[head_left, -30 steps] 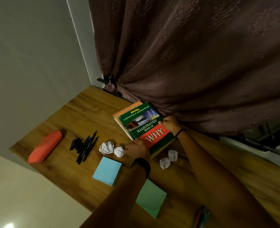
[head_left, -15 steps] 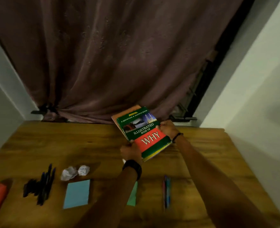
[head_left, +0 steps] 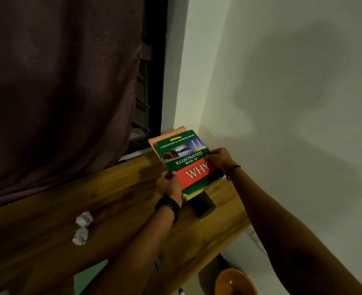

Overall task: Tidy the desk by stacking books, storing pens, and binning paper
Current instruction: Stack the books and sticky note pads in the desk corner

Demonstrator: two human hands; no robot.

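The wall (head_left: 282,103) and the dark curtain (head_left: 58,92) rise beyond both grips and meet in a corner, which I judge the stack is meant for, since a corner keeps books out of the working space. The tabletop (head_left: 112,199) runs beneath the grips and far off to their left.

Between the grips is the stack of books (head_left: 183,155), with a green-and-red cover on top. An orange book (head_left: 165,139) shows past its far edge, and more page edges show at the near side. The left grip (head_left: 169,186) is clamped on the stack's near left corner with the thumb over the cover. The right grip (head_left: 220,158) is clamped on its right edge with the fingers curled over the top. One grip on each side lets the loose pile hold square, so no book slides out. The stack looks tilted and seems clear of the wood. A dark patch (head_left: 203,204) just right of the left wrist may be its shadow or a flat object, I cannot tell which.

Down and right of the grips, on the floor past the tabletop's edge, stands an orange container (head_left: 233,282) — likely set there to take the paper. A green sheet (head_left: 90,275) lies well below the left grip. Two crumpled paper balls (head_left: 84,219) lie left of and below that grip, close together and not yet binned
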